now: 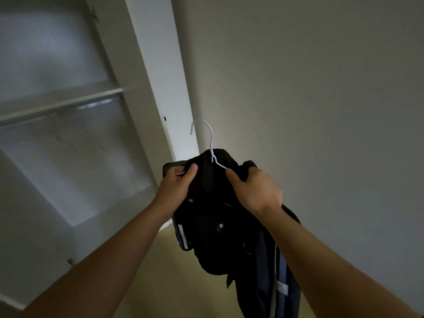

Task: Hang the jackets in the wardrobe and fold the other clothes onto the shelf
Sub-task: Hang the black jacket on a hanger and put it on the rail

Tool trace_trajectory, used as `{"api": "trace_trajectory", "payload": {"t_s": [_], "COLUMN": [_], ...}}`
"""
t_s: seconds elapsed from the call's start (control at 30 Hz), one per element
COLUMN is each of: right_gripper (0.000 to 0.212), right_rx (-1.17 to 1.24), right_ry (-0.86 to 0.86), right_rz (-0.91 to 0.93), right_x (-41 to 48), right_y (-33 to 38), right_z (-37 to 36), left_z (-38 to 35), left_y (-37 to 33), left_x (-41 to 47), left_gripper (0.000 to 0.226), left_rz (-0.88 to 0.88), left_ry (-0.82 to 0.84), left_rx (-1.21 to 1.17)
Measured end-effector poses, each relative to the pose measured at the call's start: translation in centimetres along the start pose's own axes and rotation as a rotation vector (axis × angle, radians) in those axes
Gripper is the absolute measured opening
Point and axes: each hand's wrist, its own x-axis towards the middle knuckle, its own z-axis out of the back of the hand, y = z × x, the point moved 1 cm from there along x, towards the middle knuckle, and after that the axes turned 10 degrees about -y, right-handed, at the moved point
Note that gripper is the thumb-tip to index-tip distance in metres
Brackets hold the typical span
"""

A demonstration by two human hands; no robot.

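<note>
A black jacket (pixel 215 228) with metal snaps hangs bunched on a white wire hanger (pixel 210 141) in front of me. My left hand (pixel 176 189) grips the jacket's left shoulder fabric. My right hand (pixel 254 189) grips the right shoulder and the hanger's arm. The hanger's hook stands free above the collar. The open white wardrobe (pixel 158 92) is to the left, with its metal rail (pixel 91 105) under a shelf (pixel 62 101).
A plain wall (pixel 309 88) fills the right side. Pale wood floor (pixel 165 271) shows below the jacket. The wardrobe's side panel stands just behind the hanger's hook. No clothes hang on the visible part of the rail.
</note>
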Motion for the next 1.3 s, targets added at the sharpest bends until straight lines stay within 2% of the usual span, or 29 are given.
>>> {"api": "trace_trajectory", "payload": {"t_s": [0.13, 0.2, 0.33, 0.47, 0.57, 0.73, 0.9, 1.03, 1.13, 1.23, 1.3], "right_gripper": [0.053, 0.053, 0.054, 0.053, 0.053, 0.052, 0.048, 0.041, 0.043, 0.046, 0.037], "right_rx": [0.022, 0.021, 0.017, 0.025, 0.022, 0.027, 0.091, 0.187, 0.241, 0.322, 0.37], "right_ry": [0.041, 0.051, 0.091, 0.118, 0.151, 0.236, 0.363, 0.478, 0.543, 0.688, 0.771], "right_rz": [0.047, 0.063, 0.079, 0.105, 0.102, 0.11, 0.09, 0.07, 0.069, 0.027, 0.029], "right_x": [-0.3, -0.4, -0.5, -0.6, -0.5, -0.6, -0.6, 0.2, 1.3, 2.9, 4.2], "right_y": [3.1, 4.5, 7.9, 11.5, 14.3, 19.3, 23.9, 27.2, 29.8, 32.7, 34.7], "right_z": [-2.1, -3.4, -6.8, -11.0, -14.6, -21.5, -28.4, -33.2, -37.3, -41.9, -45.0], "left_z": [3.3, 5.0, 8.7, 12.4, 15.2, 19.7, 23.6, 26.8, 28.9, 30.5, 31.8], "left_y": [0.4, 1.0, 3.0, 6.2, 8.6, 12.0, 16.3, 18.6, 19.6, 20.7, 21.7], "left_x": [1.5, 2.2, 4.5, 7.3, 9.6, 14.3, 19.3, 22.9, 25.6, 29.1, 31.8], "left_gripper": [0.065, 0.057, 0.012, 0.023, 0.02, 0.008, 0.01, 0.028, 0.046, 0.049, 0.048], "left_rz": [0.177, 0.139, -0.142, -0.326, -0.326, -0.304, -0.17, -0.089, -0.084, -0.14, -0.149], "left_ry": [0.12, 0.154, -0.019, -0.139, -0.261, -0.312, -0.344, -0.394, -0.342, -0.252, -0.261], "left_rx": [-0.191, -0.211, -0.102, 0.086, 0.151, 0.098, 0.05, -0.022, -0.066, 0.084, 0.209]}}
